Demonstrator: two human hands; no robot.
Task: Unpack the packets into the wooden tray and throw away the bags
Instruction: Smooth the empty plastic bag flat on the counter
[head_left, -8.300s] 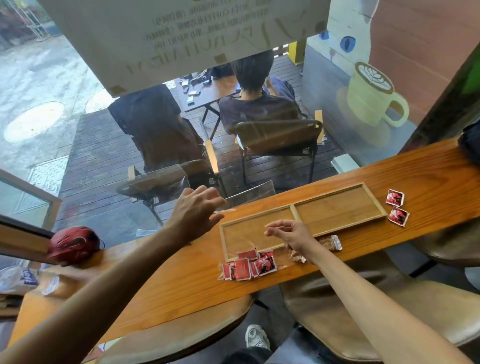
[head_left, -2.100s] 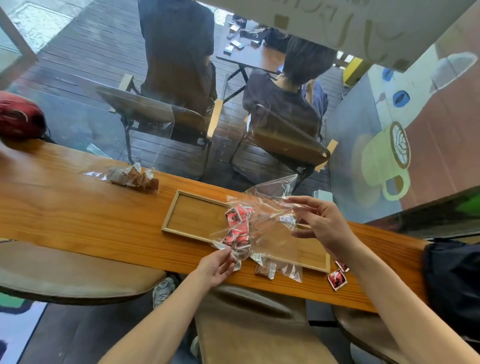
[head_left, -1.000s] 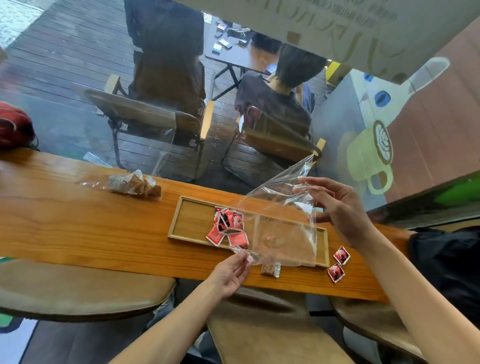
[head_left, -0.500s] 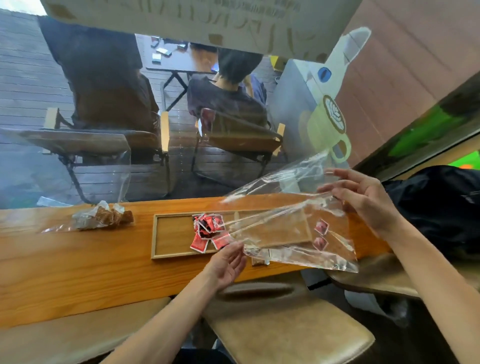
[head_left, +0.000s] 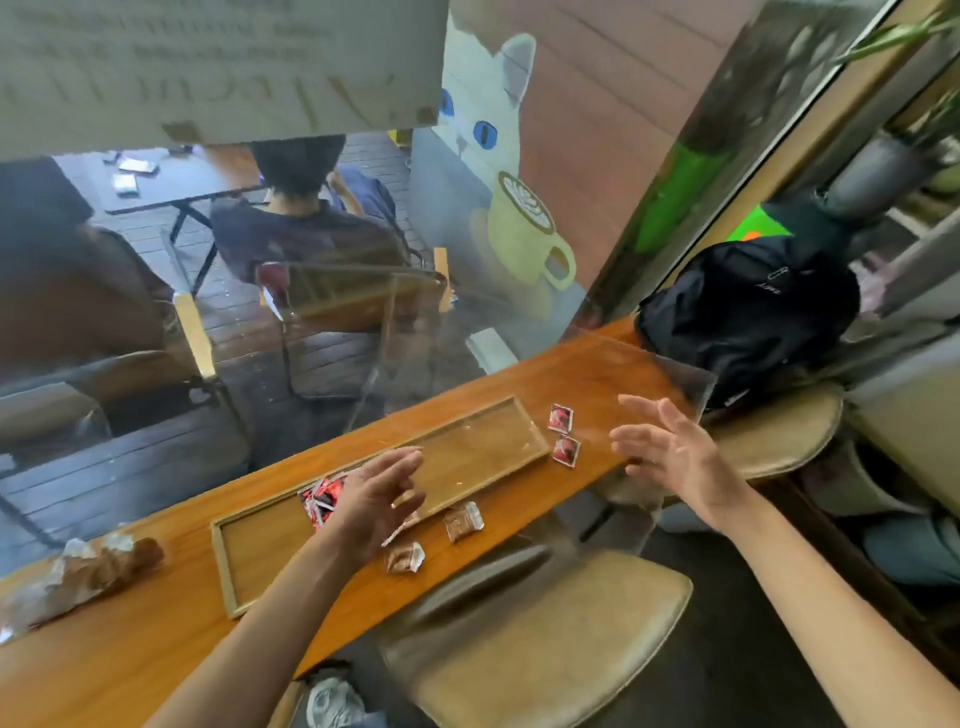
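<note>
Both hands are raised above the table (head_left: 130, 644) with fingers spread. Left hand (head_left: 376, 496) hovers over the middle of the wooden tray (head_left: 260, 545), released, gripping nothing. Right hand (head_left: 670, 454) is beyond the tray's right end, fingers splayed; a clear plastic bag (head_left: 680, 384) shows as a faint sheet at its fingertips, and whether the hand grips it cannot be told.

Tray lies lengthwise on the table, divided into two compartments. A heap of red packets (head_left: 322, 496) sits in the tray near the divider, partly hidden by the left hand. Two more red packets (head_left: 563, 434) lie on the table just beside the tray's right end. Two brown packets (head_left: 434, 540) lie on the table at the near edge, apart from the tray. An unopened bag of brown packets (head_left: 78, 577) rests at the left of the table, well apart from the tray.
</note>
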